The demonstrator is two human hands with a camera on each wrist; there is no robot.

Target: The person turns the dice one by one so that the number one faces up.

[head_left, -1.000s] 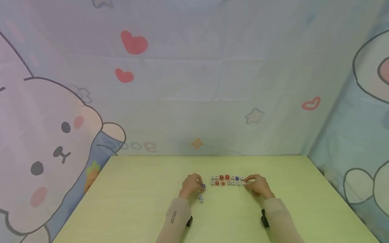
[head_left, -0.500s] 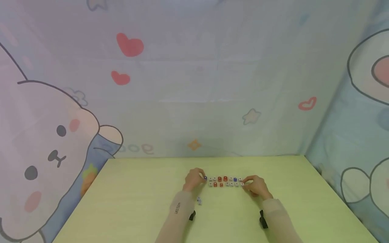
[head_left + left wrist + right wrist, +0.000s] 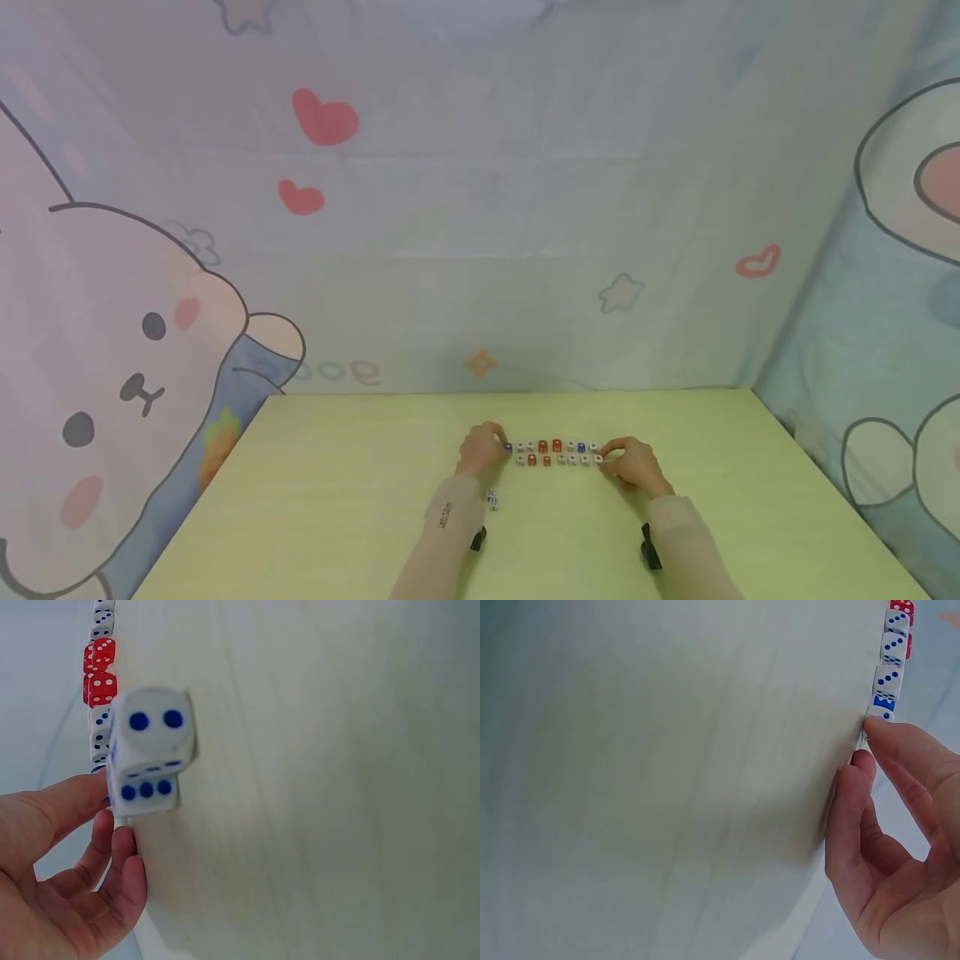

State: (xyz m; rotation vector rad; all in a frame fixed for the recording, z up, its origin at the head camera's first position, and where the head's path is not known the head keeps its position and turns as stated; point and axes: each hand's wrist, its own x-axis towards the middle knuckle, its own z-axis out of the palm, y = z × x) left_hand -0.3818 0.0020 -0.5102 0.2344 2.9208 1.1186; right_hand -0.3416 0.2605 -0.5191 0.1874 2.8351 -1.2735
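Two rows of small dice lie side by side on the table, mostly white dice (image 3: 573, 460) and red dice (image 3: 557, 446), with a blue die (image 3: 581, 448) in the back row. At the back row's left end my left hand (image 3: 481, 450) pinches another blue die (image 3: 508, 448) between thumb and finger; white dice hide those fingertips in the left wrist view. My right hand (image 3: 636, 465) rests at the right ends of both rows, its thumb (image 3: 900, 739) touching the end white die (image 3: 883, 713) and its other fingers bent behind.
Two loose white dice (image 3: 492, 500) with blue pips sit close together near my left wrist; they loom large in the left wrist view (image 3: 154, 735). A pale wooden table (image 3: 360, 517) runs back to a cartoon-printed cloth (image 3: 480, 208).
My left hand has carried the blue die from in front of the rows back and right to the back row's left end. My right hand has stayed at the right ends.
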